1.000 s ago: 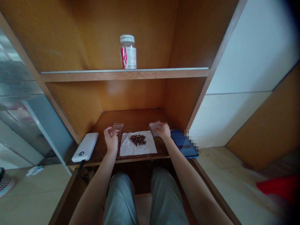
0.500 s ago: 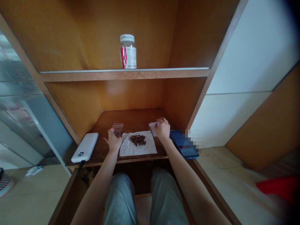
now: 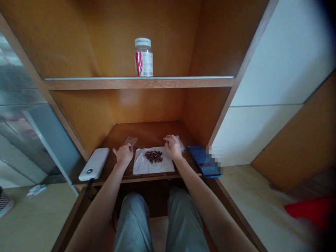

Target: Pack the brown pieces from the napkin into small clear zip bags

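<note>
A pile of dark brown capsules [image 3: 153,156] lies on a white tissue [image 3: 140,168] on the lower shelf. My left hand [image 3: 124,153] is left of the tissue, thumb and forefinger closed at the clear zip bag [image 3: 131,140]; one outer finger sticks out. By the tissue's upper right corner, my right hand [image 3: 172,145] has its fingers curled together, tips pointing left. Whatever is between those fingertips is too small to make out. Just behind this hand rests a second clear plastic bag [image 3: 181,142], partly covered by it.
A white power bank [image 3: 94,163] with a black cable lies at the shelf's left. On the right, a phone [image 3: 203,161] sits at the edge. A white-capped bottle [image 3: 144,58] stands on the upper shelf [image 3: 183,83]. My knees are under the front edge.
My right hand has moved left, away from the second bag toward the tissue's corner, uncovering more of that bag. My left hand has shifted slightly left and its fingers have drawn in.
</note>
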`<state>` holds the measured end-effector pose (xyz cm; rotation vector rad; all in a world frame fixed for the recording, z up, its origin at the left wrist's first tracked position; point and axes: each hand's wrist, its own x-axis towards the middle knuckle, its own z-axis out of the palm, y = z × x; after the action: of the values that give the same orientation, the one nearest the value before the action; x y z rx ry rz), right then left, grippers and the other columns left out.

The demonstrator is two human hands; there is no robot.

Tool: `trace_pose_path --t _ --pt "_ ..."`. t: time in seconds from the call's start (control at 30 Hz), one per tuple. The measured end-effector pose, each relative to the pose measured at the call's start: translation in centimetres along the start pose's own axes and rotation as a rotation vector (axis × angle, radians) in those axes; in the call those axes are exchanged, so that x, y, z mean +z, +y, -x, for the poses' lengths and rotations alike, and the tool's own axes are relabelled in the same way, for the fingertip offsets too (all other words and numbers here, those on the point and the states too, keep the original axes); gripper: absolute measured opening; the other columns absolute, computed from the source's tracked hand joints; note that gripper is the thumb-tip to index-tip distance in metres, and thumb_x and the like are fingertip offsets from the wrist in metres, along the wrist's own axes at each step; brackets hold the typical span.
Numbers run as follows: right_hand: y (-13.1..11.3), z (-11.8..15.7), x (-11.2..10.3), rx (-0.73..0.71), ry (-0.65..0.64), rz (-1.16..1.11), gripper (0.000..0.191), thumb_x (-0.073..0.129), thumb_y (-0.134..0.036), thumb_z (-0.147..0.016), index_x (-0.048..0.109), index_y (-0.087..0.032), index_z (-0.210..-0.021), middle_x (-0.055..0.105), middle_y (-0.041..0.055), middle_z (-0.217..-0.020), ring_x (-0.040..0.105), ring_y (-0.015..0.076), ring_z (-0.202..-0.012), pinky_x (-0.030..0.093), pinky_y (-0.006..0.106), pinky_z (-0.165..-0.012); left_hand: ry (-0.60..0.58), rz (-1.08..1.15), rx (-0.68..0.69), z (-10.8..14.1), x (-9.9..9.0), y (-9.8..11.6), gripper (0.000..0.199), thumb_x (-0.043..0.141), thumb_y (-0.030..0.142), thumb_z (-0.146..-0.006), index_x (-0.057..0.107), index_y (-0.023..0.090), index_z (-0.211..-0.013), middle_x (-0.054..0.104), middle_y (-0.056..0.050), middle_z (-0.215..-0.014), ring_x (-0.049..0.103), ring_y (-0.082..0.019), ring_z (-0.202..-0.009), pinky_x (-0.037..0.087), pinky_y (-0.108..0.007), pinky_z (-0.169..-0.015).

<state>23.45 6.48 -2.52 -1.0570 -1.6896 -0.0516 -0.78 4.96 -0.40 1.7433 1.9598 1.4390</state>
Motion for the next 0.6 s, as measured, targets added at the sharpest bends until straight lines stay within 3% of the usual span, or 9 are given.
trace_pose_path --t 0.13,0.2,0.27,0.33,0.43,0.5,0.6 --pt "0.0 0.0 -0.1 0.014 0.029 -0.022 0.028 0.04 -0.006 -0.069 0.062 -0.016 -0.083 0.058 0.0084 -0.089 0.052 0.0196 -0.089 0.041 0.034 -0.081 0.098 0.074 -0.013 -1.6 -1.3 0.4 0.002 0.062 0.021 -0.064 0.06 0.019 -0.065 0.063 -0.007 -0.071 0.056 -0.03 -0.094 0.023 -0.052 -0.095" --pt "0.1 0.0 -0.1 0.025 0.027 -0.026 0.027 0.04 -0.007 -0.069 0.062 -0.016 -0.082 0.058 0.0085 -0.089 0.053 0.0196 -0.089 0.042 0.034 -0.081 0.194 0.277 -0.026 -2.2 -1.8 0.8 0.008 0.06 0.025 -0.066 0.061 0.019 -0.073 0.064 -0.007 -0.08 0.057 -0.026 -0.094 0.033 -0.043 -0.092" --pt "0.1 0.0 -0.1 0.03 0.025 -0.03 0.027 0.04 -0.007 -0.069 0.061 -0.016 -0.082 0.058 0.0085 -0.089 0.053 0.0195 -0.088 0.042 0.034 -0.081 0.255 0.58 -0.142 -2.4 -2.1 1.2 0.01 0.057 0.024 -0.068 0.059 0.019 -0.076 0.064 -0.005 -0.082 0.059 -0.02 -0.087 0.042 -0.035 -0.084" --pt "0.2 0.1 -0.1 0.036 0.027 -0.03 0.026 0.04 -0.007 -0.07 0.061 -0.016 -0.081 0.058 0.0084 -0.088 0.053 0.0195 -0.088 0.042 0.034 -0.08 0.191 0.922 -0.321 -2.3 -2.2 1.4 0.007 0.052 0.022 -0.071 0.056 0.018 -0.075 0.064 -0.004 -0.079 0.061 -0.017 -0.081 0.047 -0.031 -0.076" --pt "0.2 0.1 0.0 0.045 0.038 -0.028 0.025 0.04 -0.007 -0.07 0.061 -0.016 -0.08 0.057 0.0081 -0.088 0.053 0.0191 -0.087 0.042 0.033 -0.08 -0.019 1.285 -0.562 -1.1 -2.3 1.1 0.009 0.043 0.017 -0.074 0.051 0.016 -0.071 0.065 -0.005 -0.078 0.063 -0.016 -0.08 0.05 -0.032 -0.073" --pt "0.2 0.1 0.1 0.043 0.045 -0.034 0.024 0.04 -0.007 -0.07 0.061 -0.016 -0.08 0.057 0.0081 -0.088 0.053 0.0188 -0.086 0.042 0.033 -0.08 -0.077 1.367 -0.666 0.0 -2.3 0.9 0.009 0.043 0.013 -0.073 0.051 0.016 -0.071 0.065 -0.005 -0.078 0.063 -0.015 -0.08 0.05 -0.032 -0.075" --pt "0.3 0.1 0.1 0.045 0.047 -0.043 0.024 0.04 -0.008 -0.071 0.061 -0.016 -0.079 0.057 0.0081 -0.087 0.053 0.0186 -0.087 0.042 0.033 -0.08 -0.129 1.339 -0.718 1.8 -2.2 0.6 0.013 0.047 0.006 -0.069 0.051 0.016 -0.076 0.064 -0.004 -0.078 0.063 -0.014 -0.077 0.051 -0.029 -0.073"
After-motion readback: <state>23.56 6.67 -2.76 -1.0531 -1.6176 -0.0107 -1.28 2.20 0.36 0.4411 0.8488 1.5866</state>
